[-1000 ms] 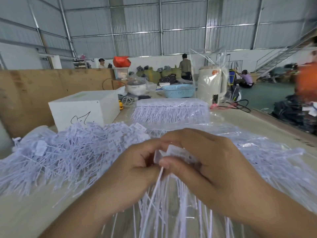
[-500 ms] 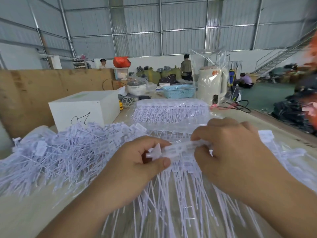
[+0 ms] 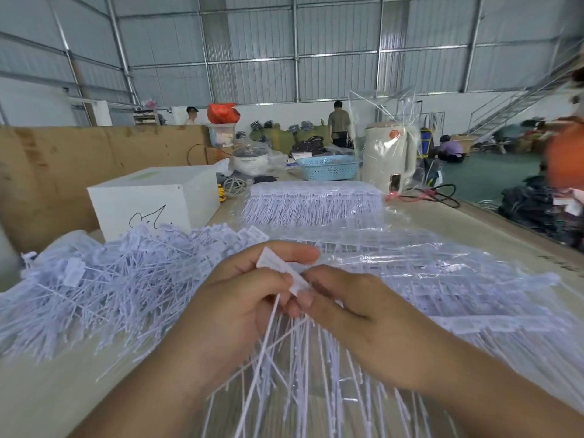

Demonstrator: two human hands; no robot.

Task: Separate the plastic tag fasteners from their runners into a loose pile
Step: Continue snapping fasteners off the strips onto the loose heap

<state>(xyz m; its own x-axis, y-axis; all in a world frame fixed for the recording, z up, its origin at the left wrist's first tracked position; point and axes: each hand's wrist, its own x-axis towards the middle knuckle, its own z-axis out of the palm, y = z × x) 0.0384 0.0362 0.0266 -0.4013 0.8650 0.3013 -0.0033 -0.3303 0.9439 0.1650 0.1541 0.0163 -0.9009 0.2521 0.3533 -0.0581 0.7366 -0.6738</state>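
Head view. The person's left hand (image 3: pixel 240 298) and right hand (image 3: pixel 357 314) meet over the middle of the pale worktable (image 3: pixel 47 393). Both pinch the same small strip of white plastic tag fasteners (image 3: pixel 282 273): the left forefinger arches over its upper end with the thumb beneath, and the right fingertips (image 3: pixel 305 298) nip its lower end. From this strip thin white filaments (image 3: pixel 268 339) fan downward toward the viewer, below the two hands.

To the left lies a loose heap of separated white fasteners (image 3: pixel 104 279), spread across the table up to the left wrist. To the right, under the right forearm, lie flat rows of fasteners on their runners in clear plastic film (image 3: pixel 442 279). Farther back a second wrapped bundle of unseparated fasteners (image 3: pixel 313 202) rests on the table.

Beside the heap stands a white cardboard box with a black scrawl (image 3: pixel 151 200). Behind it are a light blue perforated plastic basket (image 3: pixel 328 167) and a cream appliance under a clear bag (image 3: pixel 387 156). A brown board (image 3: pixel 63 159) lines the left edge. Other people stand and sit at the far wall of the corrugated metal hall.
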